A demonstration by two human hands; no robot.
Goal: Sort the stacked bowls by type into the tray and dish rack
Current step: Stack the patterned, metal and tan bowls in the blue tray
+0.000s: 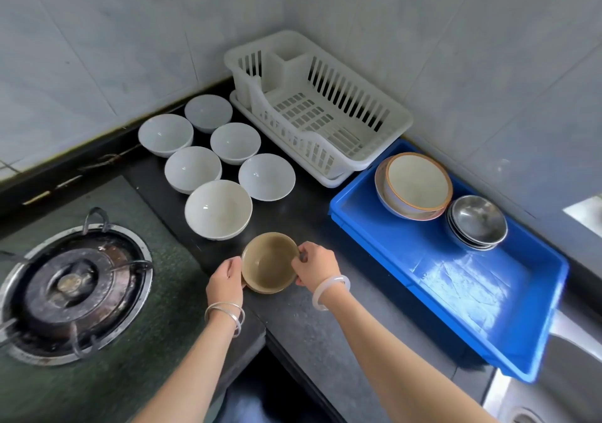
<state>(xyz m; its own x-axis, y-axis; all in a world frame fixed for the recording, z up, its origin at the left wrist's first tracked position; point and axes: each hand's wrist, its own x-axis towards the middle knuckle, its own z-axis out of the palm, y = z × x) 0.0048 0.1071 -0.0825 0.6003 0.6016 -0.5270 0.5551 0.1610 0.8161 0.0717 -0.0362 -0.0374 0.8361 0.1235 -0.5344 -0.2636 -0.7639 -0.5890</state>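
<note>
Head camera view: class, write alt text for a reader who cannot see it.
Both hands, left and right, hold a brown bowl on a dark counter. Six white bowls sit behind it, beside an empty white dish rack; a blue tray holds stacked patterned bowls and steel bowls.

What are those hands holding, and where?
Both hands hold the brown bowl by its rim: left hand on its left side, right hand on its right.
</note>
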